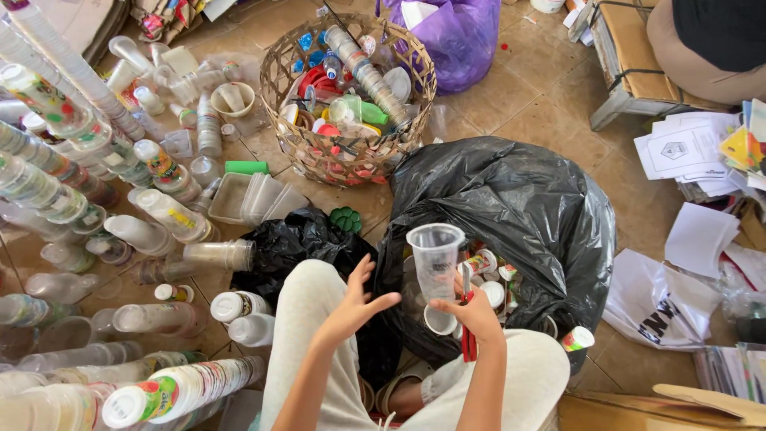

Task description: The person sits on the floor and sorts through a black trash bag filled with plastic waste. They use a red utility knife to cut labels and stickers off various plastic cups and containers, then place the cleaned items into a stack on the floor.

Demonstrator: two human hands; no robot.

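My right hand (479,313) grips red scissors (468,339) and a clear plastic cup (435,259); my left hand (357,299), at nine o'clock, is spread, empty. Sorting step, I judge: the cup needs steadying before the black bag (519,207).

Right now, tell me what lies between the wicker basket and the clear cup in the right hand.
Head view: the black bag's crumpled rim lies between them.

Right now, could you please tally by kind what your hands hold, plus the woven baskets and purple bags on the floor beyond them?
clear plastic cup, in the right hand: 1
red-handled scissors, same hand: 1
woven basket: 1
purple bag: 1
Total: 4
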